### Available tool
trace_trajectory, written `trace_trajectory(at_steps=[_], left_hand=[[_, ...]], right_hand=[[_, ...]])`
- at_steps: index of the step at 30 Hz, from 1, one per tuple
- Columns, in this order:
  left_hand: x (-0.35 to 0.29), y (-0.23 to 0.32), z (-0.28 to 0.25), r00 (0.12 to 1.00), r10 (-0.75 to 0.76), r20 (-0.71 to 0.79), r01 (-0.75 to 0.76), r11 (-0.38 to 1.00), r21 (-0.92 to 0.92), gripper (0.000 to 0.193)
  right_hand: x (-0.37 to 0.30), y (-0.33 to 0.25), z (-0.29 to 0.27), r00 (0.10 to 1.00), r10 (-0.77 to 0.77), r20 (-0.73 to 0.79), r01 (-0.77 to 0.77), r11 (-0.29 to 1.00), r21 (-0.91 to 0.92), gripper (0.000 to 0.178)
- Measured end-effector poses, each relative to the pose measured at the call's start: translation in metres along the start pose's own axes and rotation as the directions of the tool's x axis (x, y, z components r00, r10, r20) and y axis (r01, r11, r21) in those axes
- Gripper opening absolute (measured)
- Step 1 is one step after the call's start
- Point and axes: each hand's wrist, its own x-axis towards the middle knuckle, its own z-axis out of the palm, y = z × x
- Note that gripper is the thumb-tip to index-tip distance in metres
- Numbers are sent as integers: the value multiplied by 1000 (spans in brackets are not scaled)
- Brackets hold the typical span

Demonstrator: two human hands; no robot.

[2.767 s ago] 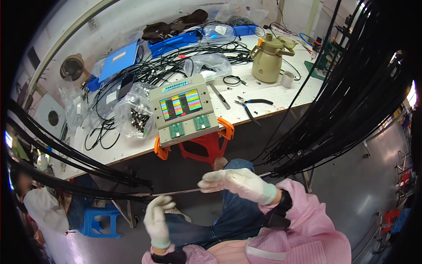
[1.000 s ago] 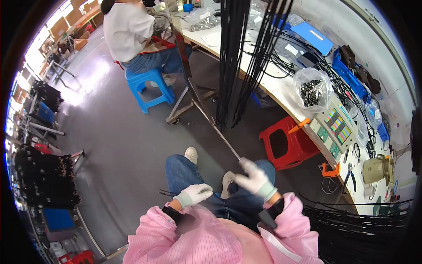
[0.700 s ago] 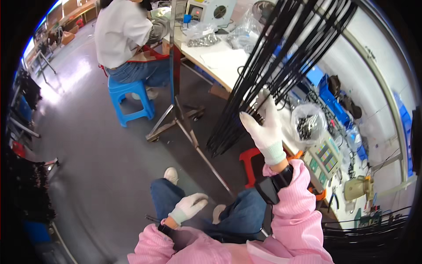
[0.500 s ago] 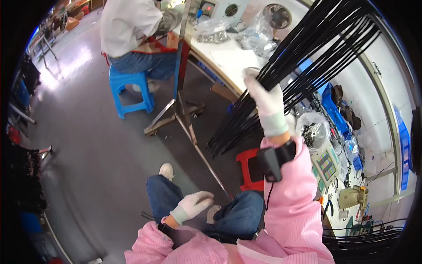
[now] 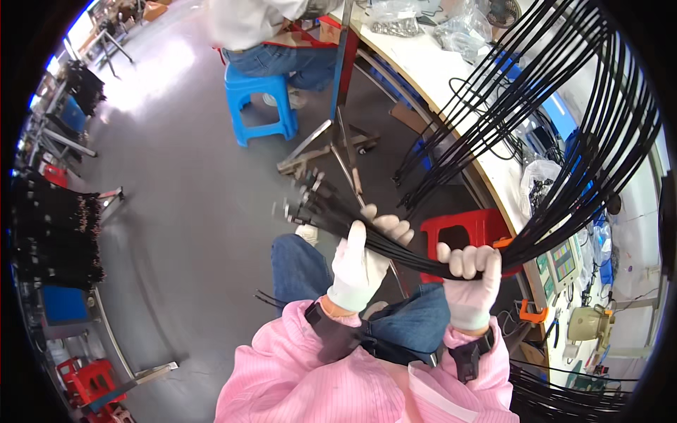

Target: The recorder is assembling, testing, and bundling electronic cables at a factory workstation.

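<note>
A bundle of black cables (image 5: 416, 261) runs across in front of me, with several connector ends at its left tip, blurred by motion. Around the bundle's right part, my white-gloved right hand (image 5: 471, 285) is closed, fingers curled over it. My left hand (image 5: 361, 271), also gloved, grips the cables nearer their ends, thumb on the near side and fingers on the far side. From my right hand the bundle curves up to the upper right. More black cables (image 5: 493, 106) hang loose beside it, their lower ends dangling.
A red stool (image 5: 458, 229) stands just beyond my right hand. Along the right runs a workbench (image 5: 441, 77) with plastic bags, tools and an orange clamp (image 5: 532, 311). A metal stand (image 5: 341, 84) rises ahead. Farther off, a person (image 5: 261, 35) sits on a blue stool (image 5: 257, 106).
My right hand has come down from the hanging cables, drawing part of them toward me as a bundle. My left hand has risen from my lap and taken hold of it. The view has shifted.
</note>
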Motion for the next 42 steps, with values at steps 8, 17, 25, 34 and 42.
trace_trajectory(at_steps=[8, 17, 25, 34, 42], left_hand=[[-33, 16, 76, 943, 41, 329, -210, 842, 498, 20], [-69, -12, 104, 907, -75, 415, -301, 574, 762, 22], [-81, -16, 107, 917, -46, 396, -277, 640, 717, 23], [-81, -18, 103, 894, -91, 438, -279, 653, 704, 22], [-80, -22, 103, 915, -101, 390, -243, 635, 733, 21]], right_hand=[[-42, -66, -5, 960, 84, -268, -276, 458, -845, 17], [-16, -63, 69, 856, -387, 343, 501, 460, -733, 15], [-21, -79, 79, 981, 194, 17, -155, 833, -531, 17], [-21, -81, 85, 985, 174, -3, -156, 879, -451, 15], [-17, -65, 73, 994, -98, 51, 110, 857, -504, 14]])
